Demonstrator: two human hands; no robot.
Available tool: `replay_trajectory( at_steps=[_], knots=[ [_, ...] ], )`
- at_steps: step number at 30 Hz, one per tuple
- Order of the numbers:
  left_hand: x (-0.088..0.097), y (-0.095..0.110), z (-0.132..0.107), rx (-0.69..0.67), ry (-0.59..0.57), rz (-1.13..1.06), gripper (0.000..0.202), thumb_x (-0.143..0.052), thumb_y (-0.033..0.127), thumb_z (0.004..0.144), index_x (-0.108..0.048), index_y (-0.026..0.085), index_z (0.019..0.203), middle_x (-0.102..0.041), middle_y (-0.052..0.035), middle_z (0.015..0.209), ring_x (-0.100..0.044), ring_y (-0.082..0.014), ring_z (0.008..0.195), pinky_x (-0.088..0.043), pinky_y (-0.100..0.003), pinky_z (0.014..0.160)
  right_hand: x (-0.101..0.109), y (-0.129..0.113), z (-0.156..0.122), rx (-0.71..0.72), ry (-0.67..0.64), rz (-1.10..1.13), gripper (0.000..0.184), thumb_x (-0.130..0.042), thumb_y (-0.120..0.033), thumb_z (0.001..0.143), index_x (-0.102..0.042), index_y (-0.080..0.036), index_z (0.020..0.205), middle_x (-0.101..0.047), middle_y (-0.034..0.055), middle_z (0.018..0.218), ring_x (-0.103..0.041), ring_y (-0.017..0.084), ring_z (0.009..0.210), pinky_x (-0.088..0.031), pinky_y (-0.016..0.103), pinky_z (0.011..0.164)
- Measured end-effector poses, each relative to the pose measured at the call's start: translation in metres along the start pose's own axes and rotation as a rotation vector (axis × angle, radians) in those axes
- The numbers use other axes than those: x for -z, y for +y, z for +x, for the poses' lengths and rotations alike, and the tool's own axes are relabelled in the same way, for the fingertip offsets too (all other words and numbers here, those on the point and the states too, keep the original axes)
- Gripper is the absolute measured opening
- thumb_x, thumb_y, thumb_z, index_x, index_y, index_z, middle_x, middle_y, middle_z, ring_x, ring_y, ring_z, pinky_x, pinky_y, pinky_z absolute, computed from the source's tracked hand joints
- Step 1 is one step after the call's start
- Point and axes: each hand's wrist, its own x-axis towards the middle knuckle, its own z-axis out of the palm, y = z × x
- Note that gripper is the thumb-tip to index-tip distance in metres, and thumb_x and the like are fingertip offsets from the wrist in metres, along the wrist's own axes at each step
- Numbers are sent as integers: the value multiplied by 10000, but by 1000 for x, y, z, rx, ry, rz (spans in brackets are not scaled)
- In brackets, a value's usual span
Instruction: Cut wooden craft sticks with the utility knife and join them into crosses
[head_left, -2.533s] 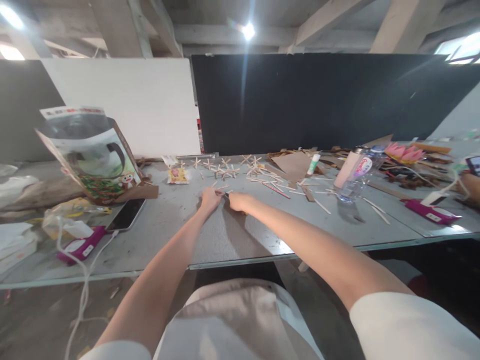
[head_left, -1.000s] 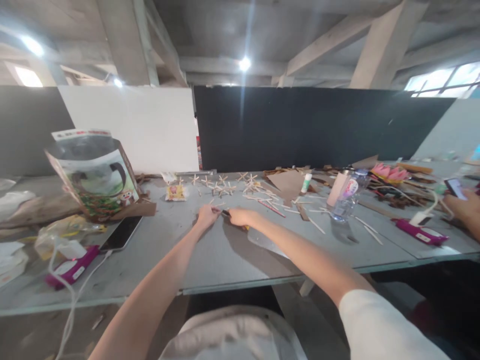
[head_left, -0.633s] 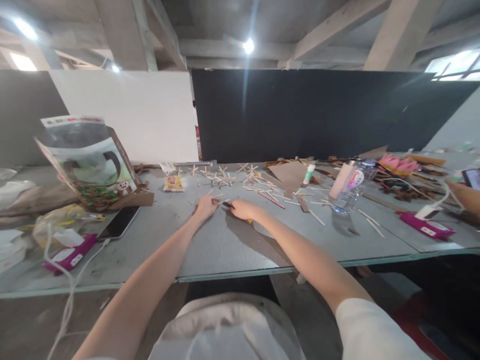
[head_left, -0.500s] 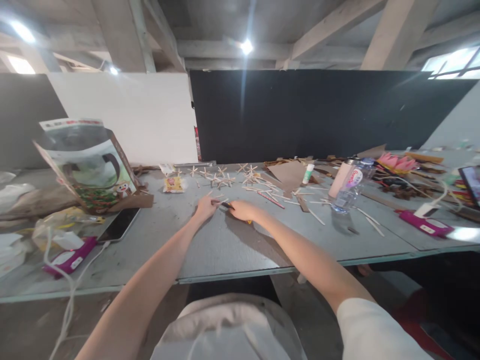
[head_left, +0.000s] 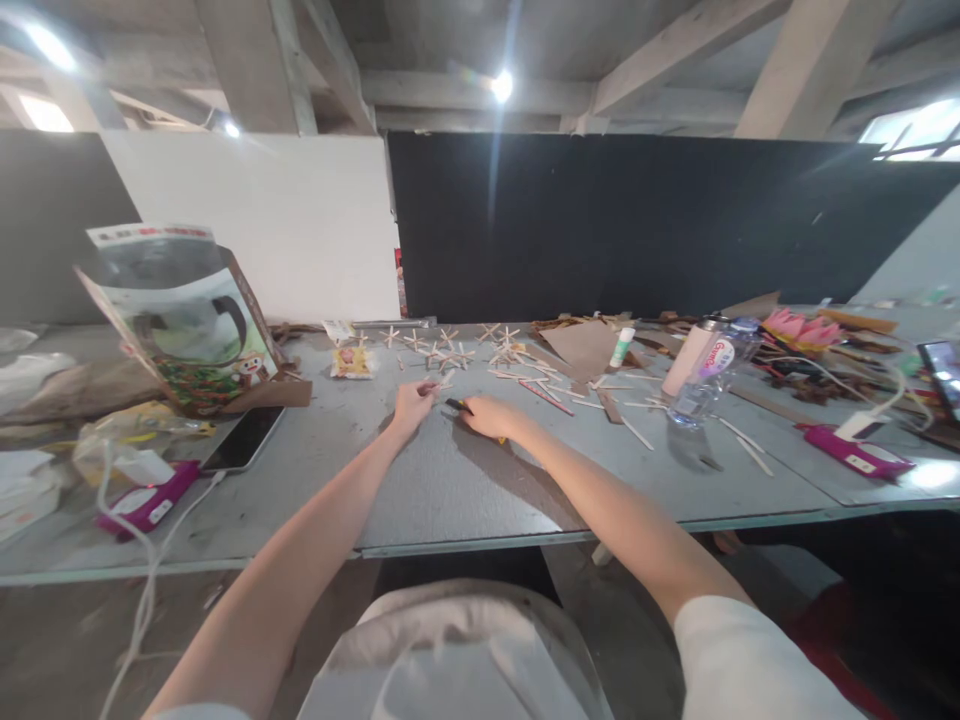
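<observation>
Pale stick: a short piece (head_left: 448, 379) near the centre of the frame, its end jutting up and to the right from the fingers that pinch it.
Left hand: just left of centre (head_left: 415, 403), grasping the pale stick between thumb and fingers above the table (head_left: 450, 505).
Dark tool: a black end (head_left: 455, 404) pokes out at the centre of the frame, pointing toward the left hand; a bit of yellow shows below the palm, and the rest is hidden in the grip.
Right hand: just right of centre (head_left: 489, 416), closed around the dark tool, near the left hand but apart from it.
Stick stars: several crossed-stick shapes (head_left: 448, 352) stand in a cluster beyond the hands, at the middle of the frame.
Loose sticks: strewn right of the cluster (head_left: 637, 433), along with a red-marked strip (head_left: 547, 397).
Yellow packet: left of the stars (head_left: 352, 362).
Right half of the table: brown cardboard (head_left: 579, 345), a white-and-green tube (head_left: 621, 347), a pink flask (head_left: 686, 358) behind a clear bottle (head_left: 691, 398), a pink flower (head_left: 802, 330), and a purple power strip (head_left: 856, 453).
Left half of the table: a large printed bag (head_left: 196, 345), a dark-screened device (head_left: 246, 440), and a second purple strip (head_left: 171, 488) with white cables (head_left: 152, 590).
Backdrop: white panel (head_left: 255, 220) upper left, black panel (head_left: 615, 220) upper right.
</observation>
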Motion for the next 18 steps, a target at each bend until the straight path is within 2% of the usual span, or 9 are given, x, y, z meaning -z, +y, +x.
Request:
replay_trajectory(
  at_steps=[6, 12, 18],
  knots=[
    [-7, 1, 0, 11, 38, -177, 262, -656, 296, 907, -767, 127, 1074, -787, -77, 843, -725, -180, 765, -572, -275, 727, -2, 10, 5, -21, 222, 74, 404, -265, -336, 1108, -567, -186, 1331, -747, 134, 1138, -706, 259, 1020, -458, 280, 800],
    [-10, 6, -5, 1, -34, -356, 236, -628, 257, 954, -655, 121, 1145, -814, -125, 925, -741, -152, 773, -609, -320, 826, -7, 23, 10, 26, 325, 132, 310, -332, -359, 1102, -588, -220, 1209, -734, 88, 1100, -677, 229, 997, -410, 256, 786],
    [-10, 8, -10, -16, -86, -450, 275, -671, 202, 908, -616, 122, 1165, -820, -131, 949, -772, -176, 799, -617, -369, 878, -15, 30, 18, 69, 372, 192, 238, -426, -337, 1072, -616, -195, 1080, -719, 89, 1053, -646, 205, 936, -386, 249, 782]
  ],
)
